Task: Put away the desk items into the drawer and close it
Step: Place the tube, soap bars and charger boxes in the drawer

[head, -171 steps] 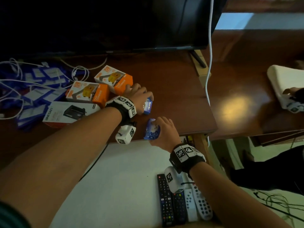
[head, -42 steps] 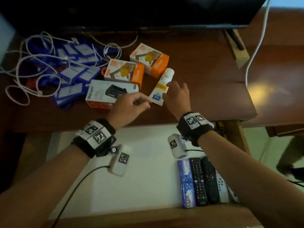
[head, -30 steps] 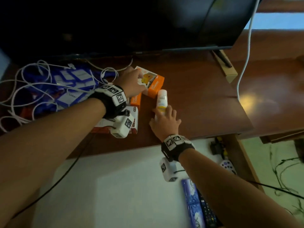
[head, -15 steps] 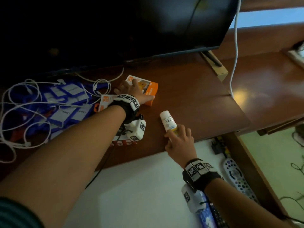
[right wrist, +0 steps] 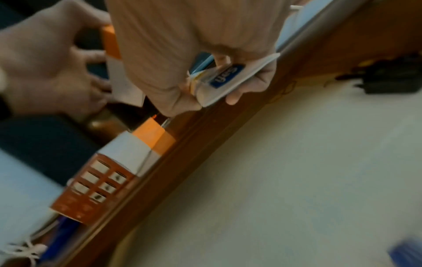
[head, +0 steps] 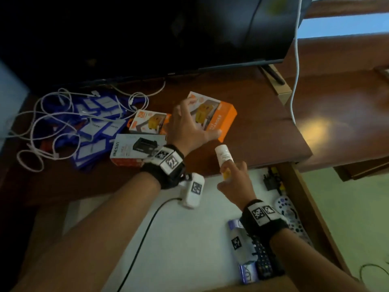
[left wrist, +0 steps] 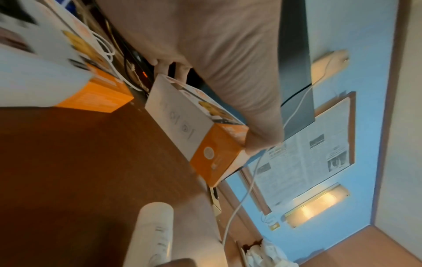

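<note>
Mid-frame, head view: left hand, grip now spread across the orange charger box, which has tilted up off the counter. Right of it: right hand pinching the white tube, now over the open drawer. Both probably go in next.

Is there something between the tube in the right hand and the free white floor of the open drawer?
Nothing visible does. The right hand holds the tube over the desk's front edge, and the drawer floor just below is bare; the remotes lie further right.
</note>
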### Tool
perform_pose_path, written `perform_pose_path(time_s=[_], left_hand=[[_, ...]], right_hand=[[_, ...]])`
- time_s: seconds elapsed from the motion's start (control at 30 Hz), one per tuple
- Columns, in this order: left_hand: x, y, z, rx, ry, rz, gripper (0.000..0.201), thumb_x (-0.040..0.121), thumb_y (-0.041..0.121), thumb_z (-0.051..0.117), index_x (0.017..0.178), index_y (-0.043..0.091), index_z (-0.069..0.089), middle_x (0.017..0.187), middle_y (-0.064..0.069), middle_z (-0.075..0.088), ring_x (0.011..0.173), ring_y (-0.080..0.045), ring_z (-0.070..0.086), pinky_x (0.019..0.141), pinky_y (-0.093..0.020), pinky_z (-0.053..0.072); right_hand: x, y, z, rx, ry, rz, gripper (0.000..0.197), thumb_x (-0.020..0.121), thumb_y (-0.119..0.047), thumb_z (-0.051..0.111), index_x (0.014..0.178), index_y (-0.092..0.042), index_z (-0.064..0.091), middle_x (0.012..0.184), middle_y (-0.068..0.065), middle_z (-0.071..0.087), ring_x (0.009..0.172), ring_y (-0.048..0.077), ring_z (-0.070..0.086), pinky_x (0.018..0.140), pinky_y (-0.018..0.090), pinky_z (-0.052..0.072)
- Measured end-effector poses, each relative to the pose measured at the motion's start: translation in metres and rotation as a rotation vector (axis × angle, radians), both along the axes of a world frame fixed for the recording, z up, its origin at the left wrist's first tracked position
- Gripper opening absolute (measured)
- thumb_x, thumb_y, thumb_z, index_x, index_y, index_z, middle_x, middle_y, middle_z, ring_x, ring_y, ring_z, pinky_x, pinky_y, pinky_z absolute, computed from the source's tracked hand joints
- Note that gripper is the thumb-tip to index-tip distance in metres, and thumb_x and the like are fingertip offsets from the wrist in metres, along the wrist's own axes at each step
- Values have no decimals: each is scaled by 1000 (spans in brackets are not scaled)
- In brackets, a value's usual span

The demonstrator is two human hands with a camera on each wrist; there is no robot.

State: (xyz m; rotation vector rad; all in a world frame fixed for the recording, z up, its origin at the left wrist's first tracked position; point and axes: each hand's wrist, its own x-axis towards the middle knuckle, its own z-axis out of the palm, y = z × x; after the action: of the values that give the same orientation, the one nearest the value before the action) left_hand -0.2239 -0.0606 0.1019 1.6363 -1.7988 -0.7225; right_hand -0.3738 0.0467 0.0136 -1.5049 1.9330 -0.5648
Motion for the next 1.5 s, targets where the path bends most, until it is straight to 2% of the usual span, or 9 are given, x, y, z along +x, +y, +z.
perform_pose_path(time_s=[0.07, 0.23, 0.37, 0.47, 0.7, 1.0, 1.13, 1.27, 1.5], left_hand=[[8, 37, -5, -28, 89, -36, 104, 45, 68, 71, 133, 30, 30, 138, -3, 39, 124, -21, 43, 101, -50, 40], [37, 120, -31, -81, -49, -139, 103, 48, 66, 72, 134, 25, 32, 145, -4, 31, 135, -25, 31, 107, -55, 32], [57, 176, -55, -20, -151, -216, 98, 49, 63, 72, 131, 33, 29, 151, -1, 21, 137, -24, 25, 106, -52, 28], [69, 209, -77, 112, -230, -242, 100, 47, 65, 72, 132, 37, 26, 152, 0, 19, 137, -24, 23, 107, -49, 26], [80, 239, -118, 420, -518, -274, 113, 47, 64, 78, 141, 34, 23, 155, 0, 11, 141, -26, 14, 109, -49, 22], [70, 233, -128, 552, -808, -371, 119, 48, 54, 84, 144, 35, 16, 158, 1, 2, 142, -34, 6, 112, -52, 20], [67, 231, -132, 551, -893, -404, 117, 53, 53, 84, 146, 32, 15, 158, 1, 1, 140, -36, 13, 111, -51, 24], [66, 230, -136, 538, -857, -310, 106, 62, 45, 81, 145, 26, 18, 154, 1, 20, 132, -31, 33, 107, -47, 29], [59, 230, -139, 784, -644, -24, 111, 70, 46, 77, 150, 27, 3, 152, -11, 16, 127, -33, 44, 103, -47, 38]], right_hand=[[-13, 20, -1, 29, -251, -98, 43, 66, -3, 71, 94, -24, 46, 102, 7, 46, 72, 28, 52, 47, 25, 43], [-39, 73, -15, 95, -446, -256, 46, 48, -14, 59, 90, -20, 43, 78, 5, 53, 66, 24, 51, 56, 36, 41], [-43, 100, -33, 216, -486, -228, 31, 78, -11, 67, 103, -15, 50, 89, 10, 58, 74, 22, 54, 64, 30, 42], [-35, 108, -43, 272, -374, -161, 20, 85, -27, 65, 97, -13, 56, 89, 9, 62, 80, 25, 58, 71, 36, 45], [-6, 96, -49, 480, -91, 45, 60, 76, -41, 68, 121, -11, 41, 98, 4, 58, 92, 27, 61, 80, 37, 52], [8, 89, -62, 441, 75, 328, 54, 78, -34, 70, 118, -26, 34, 89, 3, 62, 76, 24, 62, 62, 30, 51], [12, 85, -68, 497, 142, 425, 55, 77, -34, 74, 115, -25, 35, 89, 5, 61, 78, 26, 60, 67, 34, 54], [13, 85, -73, 541, 141, 478, 54, 76, -32, 75, 113, -22, 37, 94, 6, 63, 83, 26, 63, 74, 40, 57], [5, 83, -81, 489, 335, 623, 61, 75, -41, 75, 127, -20, 51, 125, 8, 47, 113, 28, 51, 93, 43, 49]])
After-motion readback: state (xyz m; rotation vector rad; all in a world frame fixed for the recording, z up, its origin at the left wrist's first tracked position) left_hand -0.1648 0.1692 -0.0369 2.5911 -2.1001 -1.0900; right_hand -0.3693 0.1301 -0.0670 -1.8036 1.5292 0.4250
